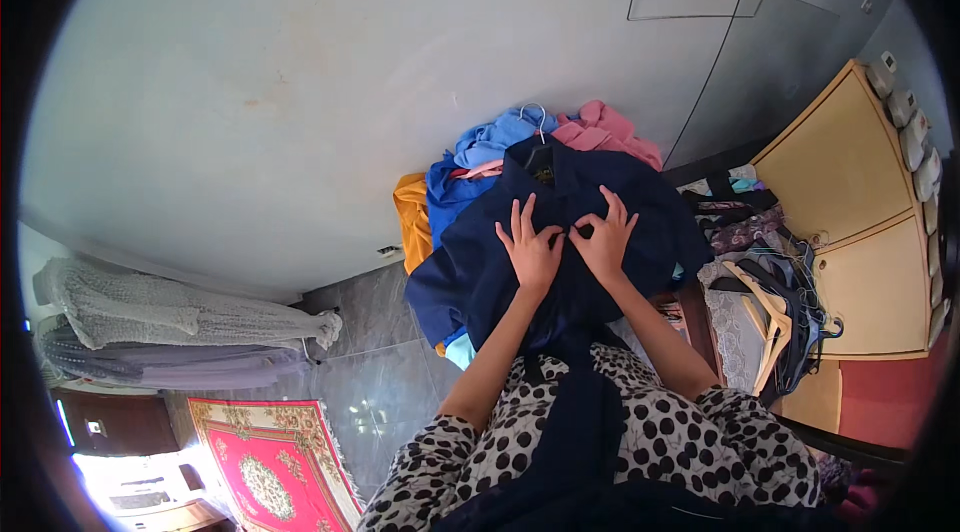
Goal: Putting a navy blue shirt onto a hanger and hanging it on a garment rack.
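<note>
A navy collared shirt rests against a heap of coloured clothes before me. The metal hook of its hanger pokes up out of the collar. My left hand pinches the shirt's front edge between thumb and forefinger, the other fingers spread. On the opposite side of the front opening, my right hand pinches the cloth in the same way. The two pinches are a short gap apart, below the collar. Any buttons there are too small to make out.
Blue, pink and mustard garments stick out behind the shirt. Wooden hangers and dark hangers lie at right beside a tan cabinet. Pale gowns stand left, near a red patterned rug.
</note>
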